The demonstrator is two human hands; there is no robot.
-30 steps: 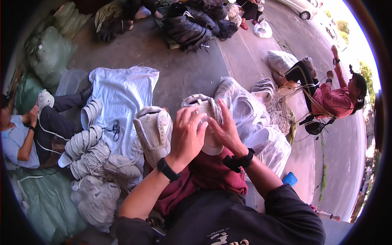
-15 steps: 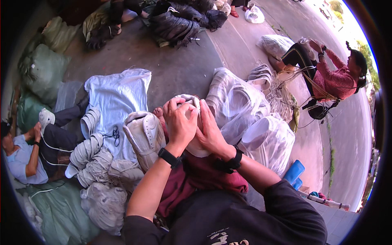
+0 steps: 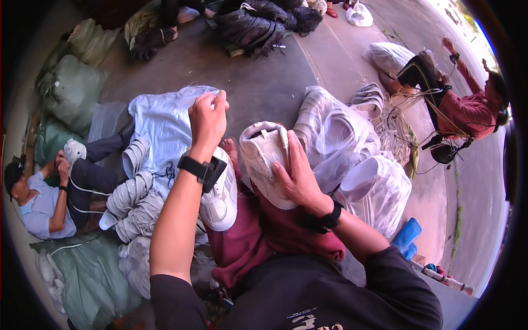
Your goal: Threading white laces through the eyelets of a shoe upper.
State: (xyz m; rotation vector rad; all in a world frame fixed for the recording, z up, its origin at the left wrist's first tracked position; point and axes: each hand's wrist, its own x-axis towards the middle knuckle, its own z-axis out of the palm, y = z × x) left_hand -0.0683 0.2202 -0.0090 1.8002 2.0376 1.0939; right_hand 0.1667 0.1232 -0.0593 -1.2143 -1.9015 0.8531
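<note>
A white sneaker rests on my maroon-trousered lap, its opening facing away from me. My right hand grips its right side, with the thumb across the upper and the fingers along the collar. Raised to the left of that shoe, my left hand is closed in a pinch; whatever is between the fingertips is too small to make out. A second white sneaker lies on my left thigh, partly hidden behind my left wrist and its black band.
On the left are stacked grey-white shoe uppers, a pale blue sack and a seated person handling a shoe. Plastic bags of shoe parts stand to the right, beside tangled cords and another seated person.
My left hand has come off the shoe and risen up and left. The right hand has stayed on the shoe, which now shows more fully. The person at right has raised an arm.
</note>
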